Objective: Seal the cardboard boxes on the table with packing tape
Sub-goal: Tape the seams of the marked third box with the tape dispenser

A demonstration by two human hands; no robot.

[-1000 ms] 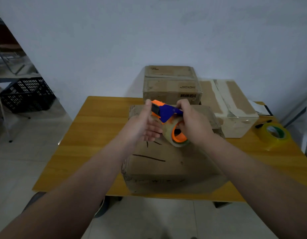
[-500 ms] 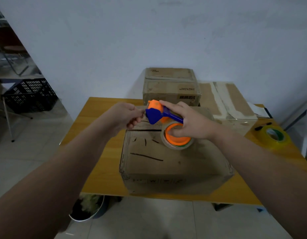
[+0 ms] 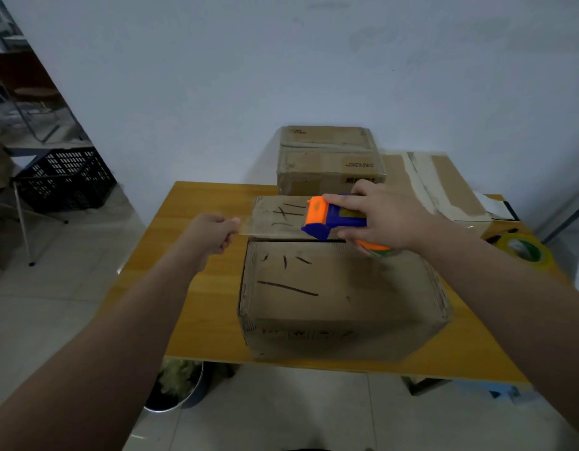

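A cardboard box (image 3: 340, 297) with black pen marks sits at the table's near edge, its top flaps meeting at a seam. My right hand (image 3: 382, 219) grips a blue and orange tape dispenser (image 3: 333, 219) over the seam, toward the far flap. A strip of clear tape (image 3: 268, 224) runs left from the dispenser to my left hand (image 3: 216, 232), which pinches its free end just past the box's left side. The roll under my right hand is mostly hidden.
A stack of two cardboard boxes (image 3: 330, 161) and a taped box (image 3: 444, 187) stand at the back of the wooden table (image 3: 184, 288). A yellow tape roll (image 3: 522, 252) lies at right. A black crate (image 3: 60, 180) and a bin (image 3: 174, 388) are on the floor.
My left hand has pulled the tape end leftward, away from the dispenser, drawing out a strip. My right hand has lowered the dispenser onto the box top.
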